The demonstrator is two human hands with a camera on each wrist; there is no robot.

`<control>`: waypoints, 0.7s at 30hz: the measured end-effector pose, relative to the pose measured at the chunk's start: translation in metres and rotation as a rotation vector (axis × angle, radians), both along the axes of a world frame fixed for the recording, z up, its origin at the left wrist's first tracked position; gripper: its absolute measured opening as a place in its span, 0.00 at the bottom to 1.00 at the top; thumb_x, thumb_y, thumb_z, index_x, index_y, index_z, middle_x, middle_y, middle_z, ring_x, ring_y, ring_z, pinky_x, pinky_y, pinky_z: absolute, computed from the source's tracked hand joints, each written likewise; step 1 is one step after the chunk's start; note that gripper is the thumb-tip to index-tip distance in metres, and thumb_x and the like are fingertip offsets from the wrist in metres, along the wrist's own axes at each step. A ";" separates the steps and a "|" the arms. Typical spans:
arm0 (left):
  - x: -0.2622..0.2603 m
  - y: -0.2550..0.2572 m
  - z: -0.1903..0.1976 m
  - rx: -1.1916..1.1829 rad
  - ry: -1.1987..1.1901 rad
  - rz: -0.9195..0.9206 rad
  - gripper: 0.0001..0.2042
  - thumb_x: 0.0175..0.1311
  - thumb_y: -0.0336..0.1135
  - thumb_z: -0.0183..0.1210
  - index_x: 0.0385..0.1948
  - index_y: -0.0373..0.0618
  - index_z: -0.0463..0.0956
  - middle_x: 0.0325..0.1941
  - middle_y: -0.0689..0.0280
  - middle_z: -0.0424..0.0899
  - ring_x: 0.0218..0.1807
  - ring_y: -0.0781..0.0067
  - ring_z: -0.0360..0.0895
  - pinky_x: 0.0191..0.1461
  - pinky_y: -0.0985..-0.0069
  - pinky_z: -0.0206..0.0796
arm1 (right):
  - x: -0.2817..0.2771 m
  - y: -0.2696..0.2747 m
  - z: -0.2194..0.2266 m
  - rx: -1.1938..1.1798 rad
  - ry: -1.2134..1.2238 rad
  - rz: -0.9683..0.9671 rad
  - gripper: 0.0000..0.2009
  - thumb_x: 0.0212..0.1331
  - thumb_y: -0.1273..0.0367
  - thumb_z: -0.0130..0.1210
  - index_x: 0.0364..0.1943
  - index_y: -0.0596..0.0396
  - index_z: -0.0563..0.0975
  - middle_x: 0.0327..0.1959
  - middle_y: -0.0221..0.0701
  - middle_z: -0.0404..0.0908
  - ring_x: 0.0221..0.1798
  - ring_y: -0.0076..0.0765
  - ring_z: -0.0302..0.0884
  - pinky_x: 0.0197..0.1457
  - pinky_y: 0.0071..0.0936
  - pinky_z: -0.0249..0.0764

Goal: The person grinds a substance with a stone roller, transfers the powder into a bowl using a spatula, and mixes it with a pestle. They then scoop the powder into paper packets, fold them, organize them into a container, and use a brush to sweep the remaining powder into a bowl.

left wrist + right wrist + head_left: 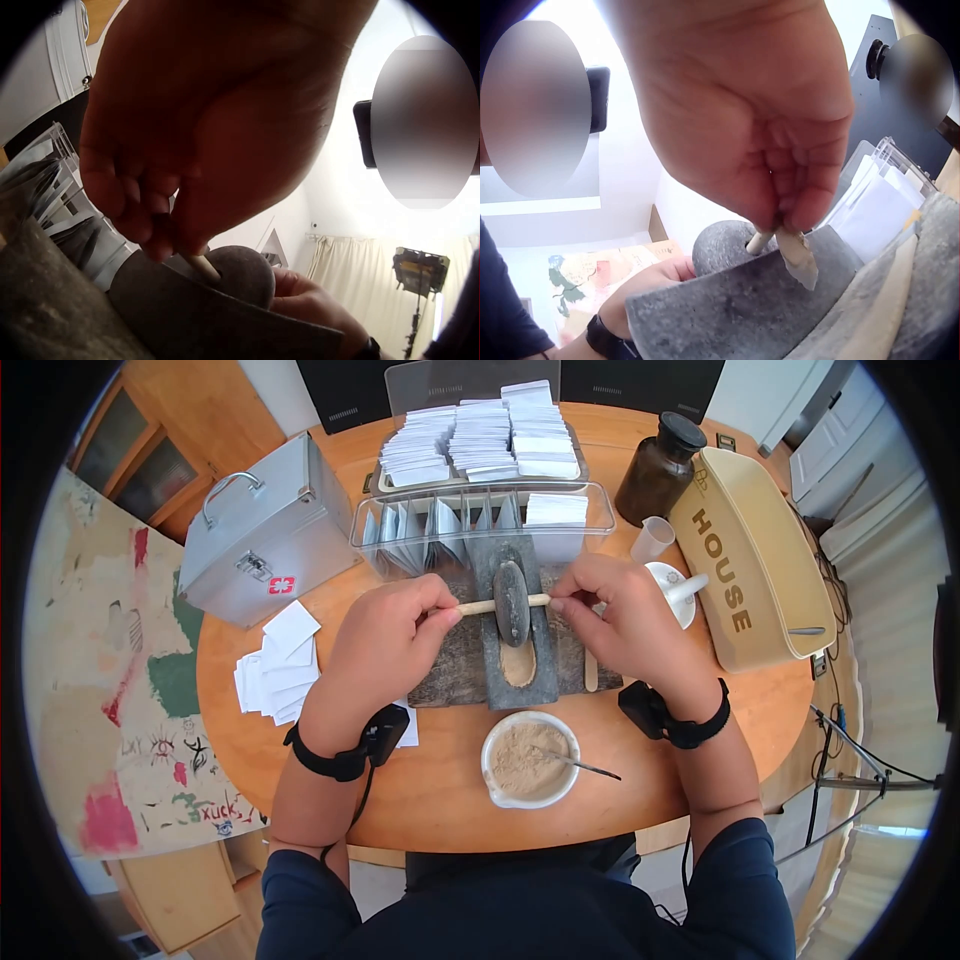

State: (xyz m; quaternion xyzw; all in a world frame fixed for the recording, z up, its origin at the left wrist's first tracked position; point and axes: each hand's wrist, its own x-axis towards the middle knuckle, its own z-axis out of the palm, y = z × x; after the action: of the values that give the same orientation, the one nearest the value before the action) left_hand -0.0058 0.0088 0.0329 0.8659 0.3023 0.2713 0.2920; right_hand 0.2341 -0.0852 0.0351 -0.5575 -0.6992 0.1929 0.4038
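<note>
A dark stone wheel [512, 604] with a wooden rod [478, 607] through its centre stands in a long grey stone trough [542, 685]. Tan powder [517, 663] lies in the trough's near end. My left hand [388, 635] pinches the rod's left end between thumb and fingers; my right hand [622, 622] pinches its right end. In the right wrist view a small pale, ragged piece [799, 259] hangs by the right fingertips; what it is I cannot tell. The left wrist view shows the rod [201, 266] entering the wheel [244, 276].
A white bowl [487, 765] of tan powder with a thin spoon sits nearest me. White packets [290, 665] lie left, beside a silver case [270, 530]. Clear bins [600, 510] of packets stand behind the trough. Rightward are a brown jar [655, 475], plastic cup [653, 538] and beige box [745, 560].
</note>
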 end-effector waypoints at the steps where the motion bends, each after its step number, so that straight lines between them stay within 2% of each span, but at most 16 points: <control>1: -0.002 0.000 0.004 0.001 -0.001 -0.001 0.05 0.60 0.31 0.60 0.29 0.39 0.76 0.22 0.59 0.77 0.23 0.59 0.72 0.28 0.68 0.62 | 0.000 0.001 0.000 0.033 0.006 -0.020 0.02 0.51 0.79 0.57 0.28 0.60 0.77 0.24 0.39 0.78 0.27 0.44 0.77 0.32 0.35 0.72; 3: -0.010 -0.002 0.016 -0.309 0.150 -0.100 0.05 0.63 0.29 0.60 0.31 0.37 0.77 0.23 0.69 0.75 0.25 0.84 0.68 0.29 0.80 0.60 | 0.004 -0.005 0.010 -0.048 0.024 0.036 0.02 0.51 0.79 0.57 0.28 0.60 0.77 0.25 0.39 0.78 0.27 0.45 0.77 0.32 0.34 0.72; 5: -0.012 -0.003 0.020 -0.308 0.171 -0.106 0.05 0.63 0.29 0.60 0.31 0.37 0.77 0.23 0.69 0.76 0.26 0.84 0.68 0.29 0.80 0.61 | 0.003 -0.007 0.011 -0.135 0.048 0.097 0.02 0.51 0.79 0.57 0.28 0.60 0.77 0.25 0.40 0.78 0.27 0.45 0.77 0.32 0.34 0.72; 7: -0.010 -0.003 0.017 -0.305 0.191 -0.112 0.05 0.63 0.29 0.61 0.31 0.37 0.77 0.23 0.69 0.76 0.26 0.83 0.69 0.30 0.79 0.61 | 0.001 -0.004 0.004 0.010 -0.045 0.047 0.02 0.51 0.79 0.57 0.28 0.60 0.77 0.25 0.39 0.78 0.27 0.45 0.76 0.31 0.34 0.71; 9: -0.003 -0.004 0.009 -0.060 0.084 -0.011 0.05 0.63 0.29 0.61 0.31 0.36 0.77 0.23 0.68 0.76 0.26 0.82 0.69 0.30 0.79 0.61 | 0.001 -0.003 0.002 0.019 -0.038 0.038 0.02 0.51 0.79 0.57 0.28 0.60 0.77 0.24 0.39 0.78 0.27 0.45 0.76 0.31 0.35 0.71; 10: -0.005 -0.003 0.011 -0.060 0.083 -0.012 0.05 0.63 0.29 0.61 0.31 0.36 0.77 0.23 0.68 0.76 0.26 0.82 0.69 0.30 0.79 0.61 | 0.001 -0.002 0.002 0.029 -0.032 0.028 0.02 0.51 0.79 0.57 0.28 0.60 0.77 0.24 0.39 0.77 0.26 0.44 0.76 0.30 0.35 0.71; 12: -0.012 -0.003 0.019 -0.291 0.166 -0.126 0.05 0.63 0.29 0.61 0.30 0.36 0.77 0.23 0.66 0.76 0.25 0.79 0.69 0.30 0.78 0.61 | 0.002 -0.008 0.008 -0.037 0.004 0.055 0.02 0.51 0.79 0.57 0.28 0.60 0.77 0.24 0.39 0.77 0.27 0.44 0.76 0.30 0.35 0.71; 13: -0.012 -0.005 0.022 -0.294 0.167 -0.124 0.05 0.63 0.29 0.61 0.30 0.36 0.77 0.23 0.66 0.76 0.25 0.79 0.69 0.30 0.78 0.61 | 0.002 -0.010 0.010 -0.104 0.042 0.083 0.02 0.51 0.79 0.57 0.28 0.60 0.77 0.23 0.39 0.77 0.27 0.43 0.77 0.30 0.35 0.71; 16: -0.009 -0.006 0.023 -0.232 0.186 -0.097 0.05 0.62 0.29 0.61 0.29 0.37 0.76 0.23 0.64 0.76 0.25 0.74 0.70 0.30 0.76 0.61 | 0.001 -0.004 -0.001 0.008 -0.007 0.021 0.03 0.50 0.80 0.59 0.28 0.60 0.77 0.23 0.38 0.77 0.26 0.42 0.77 0.30 0.34 0.71; 18: -0.007 -0.003 0.016 -0.084 0.152 -0.067 0.05 0.60 0.29 0.61 0.29 0.37 0.76 0.23 0.63 0.75 0.25 0.70 0.70 0.30 0.73 0.61 | -0.001 -0.005 0.004 -0.023 0.004 0.028 0.03 0.50 0.80 0.59 0.28 0.60 0.77 0.23 0.38 0.77 0.26 0.42 0.77 0.30 0.34 0.71; 19: -0.008 -0.003 0.019 -0.083 0.151 -0.067 0.05 0.60 0.29 0.61 0.29 0.37 0.76 0.23 0.63 0.75 0.25 0.70 0.70 0.30 0.73 0.61 | -0.002 -0.007 0.007 -0.056 0.017 0.034 0.04 0.49 0.80 0.59 0.29 0.60 0.77 0.23 0.38 0.77 0.26 0.43 0.77 0.30 0.34 0.71; 20: -0.012 -0.005 0.024 -0.119 0.172 -0.120 0.05 0.60 0.29 0.62 0.29 0.37 0.76 0.22 0.63 0.75 0.25 0.70 0.71 0.30 0.73 0.61 | -0.002 -0.010 0.011 -0.057 0.018 0.034 0.04 0.49 0.80 0.59 0.29 0.60 0.77 0.23 0.38 0.77 0.26 0.43 0.77 0.30 0.34 0.71; 21: -0.015 -0.006 0.026 -0.158 0.195 -0.173 0.05 0.59 0.29 0.62 0.29 0.37 0.76 0.22 0.63 0.74 0.25 0.69 0.71 0.30 0.73 0.61 | -0.002 -0.014 0.016 -0.092 0.010 0.075 0.03 0.52 0.80 0.59 0.29 0.61 0.77 0.25 0.37 0.77 0.28 0.38 0.76 0.32 0.31 0.71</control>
State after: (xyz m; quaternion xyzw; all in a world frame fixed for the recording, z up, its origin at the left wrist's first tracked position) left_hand -0.0209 0.0026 0.0587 0.8853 0.2740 0.1352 0.3507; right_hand 0.2325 -0.0992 0.0507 -0.5480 -0.7081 0.2427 0.3734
